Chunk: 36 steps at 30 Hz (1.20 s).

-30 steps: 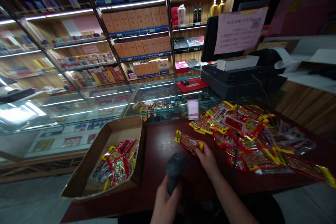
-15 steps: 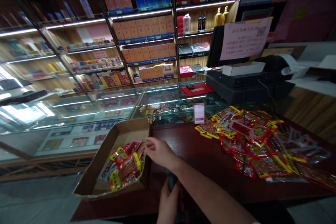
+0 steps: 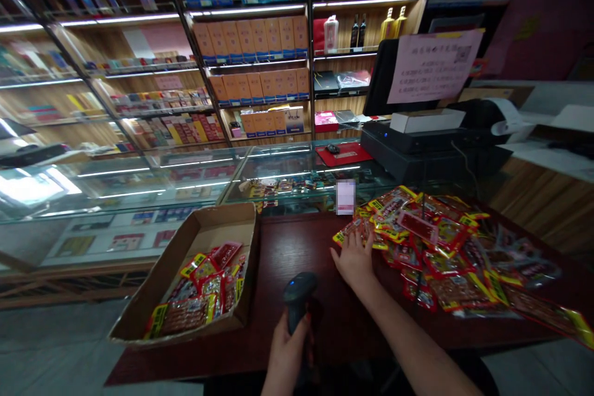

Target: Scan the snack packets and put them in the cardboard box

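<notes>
In the head view, my left hand is wrapped around the handle of a dark barcode scanner, held upright above the counter's front edge. My right hand reaches to the near left side of a heap of red and yellow snack packets. Its fingers are spread over a packet there; whether they press on it I cannot tell. Left of the scanner stands an open cardboard box with several similar snack packets lying inside.
The dark red tabletop carries the box and the heap. Behind it are a glass display case, a small pale card, a mouse on a red mat, a monitor with a pink notice and lit shelves of boxes.
My right hand has moved from the cardboard box across to the packet heap. The scanner, in my left hand, has come up into clearer view. The camera view has shifted slightly.
</notes>
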### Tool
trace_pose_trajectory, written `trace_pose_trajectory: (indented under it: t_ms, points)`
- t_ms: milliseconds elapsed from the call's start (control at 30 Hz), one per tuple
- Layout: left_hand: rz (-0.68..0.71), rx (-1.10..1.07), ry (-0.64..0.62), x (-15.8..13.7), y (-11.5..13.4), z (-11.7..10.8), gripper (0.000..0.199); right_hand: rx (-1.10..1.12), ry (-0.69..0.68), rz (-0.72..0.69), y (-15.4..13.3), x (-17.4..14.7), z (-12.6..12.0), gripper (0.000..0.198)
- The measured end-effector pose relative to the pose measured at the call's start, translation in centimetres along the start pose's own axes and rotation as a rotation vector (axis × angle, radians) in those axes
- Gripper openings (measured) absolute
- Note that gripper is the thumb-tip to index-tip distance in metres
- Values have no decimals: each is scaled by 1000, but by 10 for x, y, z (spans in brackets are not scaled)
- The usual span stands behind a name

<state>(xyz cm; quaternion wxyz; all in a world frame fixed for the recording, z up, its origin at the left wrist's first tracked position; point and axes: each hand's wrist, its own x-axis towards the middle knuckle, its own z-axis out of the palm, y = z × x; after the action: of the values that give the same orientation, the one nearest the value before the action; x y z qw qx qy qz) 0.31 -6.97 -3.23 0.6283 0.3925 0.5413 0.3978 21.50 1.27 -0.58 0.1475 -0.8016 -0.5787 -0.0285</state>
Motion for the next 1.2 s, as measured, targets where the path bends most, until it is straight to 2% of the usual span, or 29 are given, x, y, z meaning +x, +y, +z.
trace_pose_trajectory:
  t_ms: [100,200,300,400,467,667,767,867,933,1000,1100,1200]
  points:
    - [13,-9,3,-4,6,0,61,44,-34,-34,-28,-32,-7,52]
    - [15,-13,-10,-7,10,0,61,133,-71,-83,-36,-45,-16,38]
    - [41,-9,-17,-5,6,-1,60,163,-84,-59,-18,-36,-22,34]
    - [49,-5,-6,-1,-1,-2,60,72,-49,5,11,-21,-24,44]
    - [48,-7,-3,-1,-2,-2,60,25,-78,50,29,-15,-22,49]
    - [58,18,-76,-10,13,0,60,59,-159,93,65,-12,-13,55]
    - [65,67,-98,-14,16,1,56,298,-139,114,73,-9,-9,50]
    - [81,116,-124,-17,13,1,51,764,-128,190,69,-13,-7,38]
    - [95,140,-154,-19,11,1,48,1128,-188,242,62,-20,-6,37]
    - [102,170,-192,-23,10,0,44,1374,-293,240,56,-29,-5,42]
    - [103,250,-247,-32,14,-3,38,1417,-403,140,52,-37,-2,62]
    - [149,375,-272,-40,24,-4,29,1326,-343,53,53,-38,-1,69]
